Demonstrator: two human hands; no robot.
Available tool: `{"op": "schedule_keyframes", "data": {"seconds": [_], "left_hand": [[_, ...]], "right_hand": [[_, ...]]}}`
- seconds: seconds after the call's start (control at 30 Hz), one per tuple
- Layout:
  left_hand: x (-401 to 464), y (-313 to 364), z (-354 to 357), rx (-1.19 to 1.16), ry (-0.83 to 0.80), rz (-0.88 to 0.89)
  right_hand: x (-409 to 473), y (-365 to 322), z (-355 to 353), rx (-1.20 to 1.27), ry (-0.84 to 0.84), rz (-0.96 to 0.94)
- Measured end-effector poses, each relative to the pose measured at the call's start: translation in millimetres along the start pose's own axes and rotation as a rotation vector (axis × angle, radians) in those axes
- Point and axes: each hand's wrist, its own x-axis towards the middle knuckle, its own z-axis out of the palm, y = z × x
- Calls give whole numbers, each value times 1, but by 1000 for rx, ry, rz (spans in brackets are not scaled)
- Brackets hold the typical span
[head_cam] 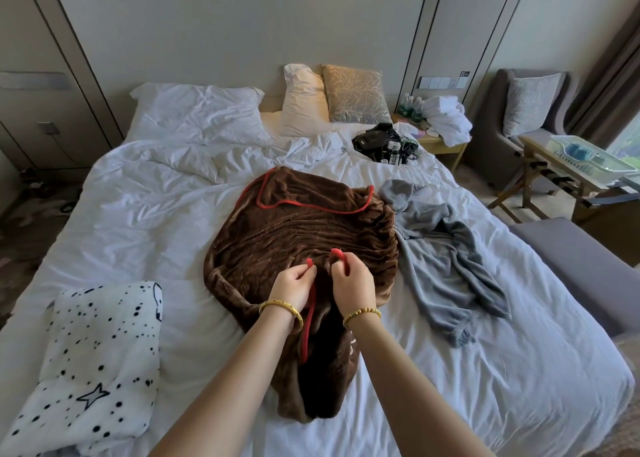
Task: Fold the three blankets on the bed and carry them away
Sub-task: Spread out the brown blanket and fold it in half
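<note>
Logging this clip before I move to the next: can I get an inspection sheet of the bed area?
Surface: bed, rumpled white sheet.
Job's things: brown blanket at centre, bunched; grey blanket to its right, unfolded; star-print blanket at left.
Clutter: black device near the pillows.
Hands: left hand and right hand each pinch the brown blanket's red trim.
Cables: tangled beside the black device.
Surroundings: armchair, bedside table with towels.
</note>
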Motion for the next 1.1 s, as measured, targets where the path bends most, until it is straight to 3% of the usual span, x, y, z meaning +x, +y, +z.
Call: {"op": "schedule_keyframes", "data": {"seconds": [0.23, 0.63, 0.9, 1.1], "left_hand": [[0, 3, 0, 117, -37, 87], [-7, -2, -4, -36, -166, 116], [-3, 3, -8, -293, -140, 41], [11, 16, -8, -216, -95, -133]], "right_hand": [[-3, 4, 7, -153, -154, -227], [-2, 2, -4, 102, -157, -68], [-6, 3, -4, -104, -231, -248], [-11, 4, -3, -127, -255, -322]]}}
